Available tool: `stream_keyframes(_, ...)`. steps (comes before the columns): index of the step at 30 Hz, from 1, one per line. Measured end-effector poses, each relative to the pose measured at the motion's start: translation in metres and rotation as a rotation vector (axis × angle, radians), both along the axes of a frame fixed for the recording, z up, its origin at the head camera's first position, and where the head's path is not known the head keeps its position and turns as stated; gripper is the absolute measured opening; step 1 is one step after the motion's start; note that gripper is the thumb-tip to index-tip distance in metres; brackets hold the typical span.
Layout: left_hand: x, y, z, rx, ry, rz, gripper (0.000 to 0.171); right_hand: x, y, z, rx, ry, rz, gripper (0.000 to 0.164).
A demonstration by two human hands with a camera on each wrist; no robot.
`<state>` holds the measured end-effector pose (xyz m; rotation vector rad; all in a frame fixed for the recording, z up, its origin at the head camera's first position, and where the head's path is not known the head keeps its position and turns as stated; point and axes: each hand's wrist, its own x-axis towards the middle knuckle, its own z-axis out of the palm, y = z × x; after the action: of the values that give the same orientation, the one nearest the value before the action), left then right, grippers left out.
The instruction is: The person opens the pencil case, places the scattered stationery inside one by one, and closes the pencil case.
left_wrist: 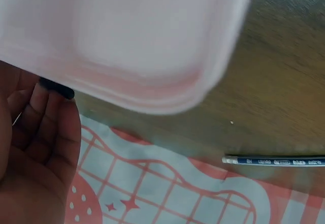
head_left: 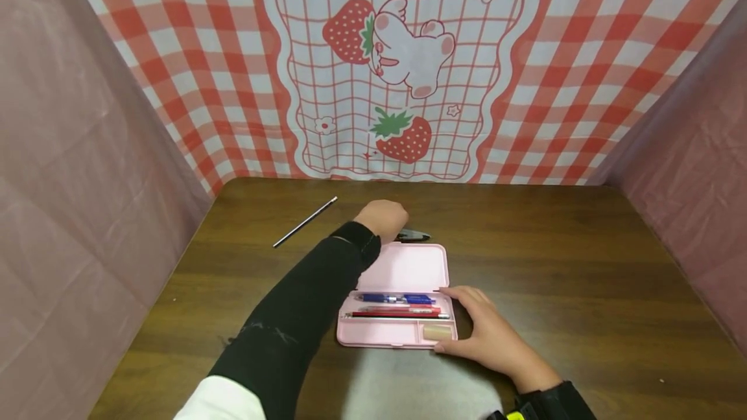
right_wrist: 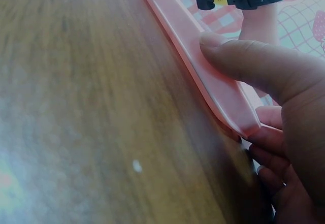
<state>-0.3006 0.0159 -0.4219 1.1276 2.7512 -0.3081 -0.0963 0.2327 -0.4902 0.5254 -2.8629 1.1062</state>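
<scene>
A pink pencil case (head_left: 379, 342) lies opened flat, its lid (head_left: 423, 264) to the back. Blue pens (head_left: 397, 299) and red pencils (head_left: 403, 313) lie in its long compartment; a beige eraser (head_left: 436, 332) sits in the small one. My left hand (head_left: 382, 218) reaches over the lid, fingers curled at a black-and-grey pen (head_left: 413, 236) behind it. In the left wrist view, the pen's black end (left_wrist: 57, 89) shows at the fingertips, with the rest hidden. My right hand (head_left: 490, 336) grips the case's right end, thumb (right_wrist: 223, 54) on the front wall, fingers by the hinge.
A dark pencil (head_left: 305, 221) with a white end lies on the wooden table (head_left: 554, 264), back left. Behind the table hangs a red checked cloth (head_left: 572, 70) with strawberries; pink cloth (head_left: 87, 148) hangs at both sides.
</scene>
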Motion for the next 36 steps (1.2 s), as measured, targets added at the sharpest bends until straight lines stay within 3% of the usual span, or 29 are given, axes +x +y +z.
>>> stream_keyframes(7,0.007,-0.013,0.005,0.079,0.01,-0.018,0.014,0.0,0.0,-0.001,-0.002,0.001,0.0,0.094)
stream_keyframes(13,0.025,-0.02,0.021,0.123,0.006,-0.003,0.024,0.001,0.0,0.0,0.0,0.0,-0.01,0.094)
stream_keyframes(17,0.038,-0.027,0.029,0.199,-0.034,0.032,0.026,0.0,0.0,-0.001,0.001,-0.001,-0.008,0.095)
stream_keyframes(21,0.052,-0.039,0.036,0.285,-0.034,0.022,0.022,-0.003,-0.003,-0.001,-0.001,0.003,0.002,0.095)
stream_keyframes(25,0.065,-0.048,0.039,0.361,-0.039,0.016,0.021,-0.004,-0.005,-0.002,-0.008,0.015,0.009,0.095)
stream_keyframes(31,0.087,-0.061,0.038,0.484,-0.064,0.068,0.021,-0.003,-0.005,-0.003,-0.002,0.009,0.007,0.094)
stream_keyframes(36,0.1,-0.068,0.04,0.564,-0.039,0.047,0.019,-0.001,-0.004,-0.001,-0.012,0.012,0.0,0.094)
